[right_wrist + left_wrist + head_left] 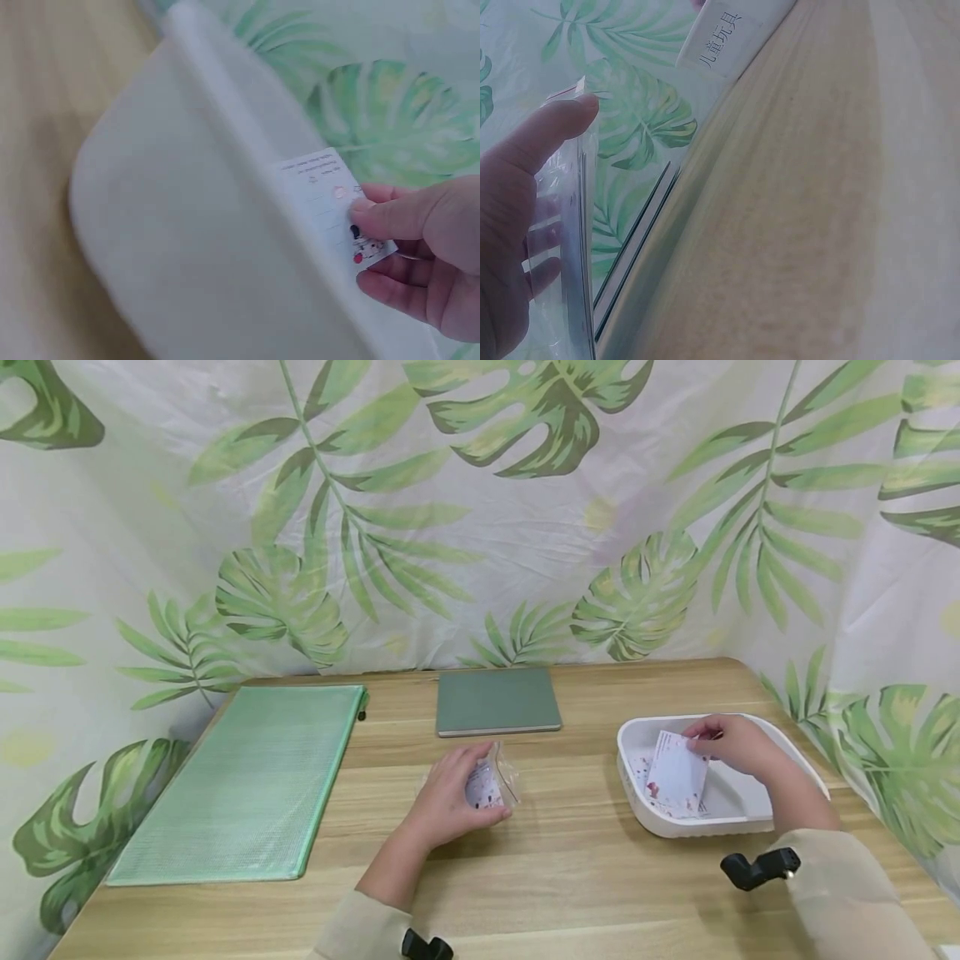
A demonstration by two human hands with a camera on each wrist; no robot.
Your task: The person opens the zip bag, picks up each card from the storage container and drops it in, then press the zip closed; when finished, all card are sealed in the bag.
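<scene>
My left hand point(444, 800) grips a clear zip bag point(508, 777) near the middle of the table, thumb on one side and fingers on the other. Printed cards point(482, 787) show through its plastic. In the left wrist view the bag point(571, 195) stands on edge, the thumb at its top. Over on the right, my right hand point(738, 750) pinches a white printed card point(675, 775) by its upper edge, inside a white plastic basket point(750, 828). More cards lie below it at the basket's left end. The right wrist view shows the pinched card point(315, 199) behind the basket wall point(202, 217).
A green mesh zip pouch point(247, 785) lies flat on the left of the wooden table point(555, 893). At the back middle is a green notebook point(495, 700). Leaf-patterned cloth point(525, 543) hangs behind the table. A label point(721, 37) marks the basket's side.
</scene>
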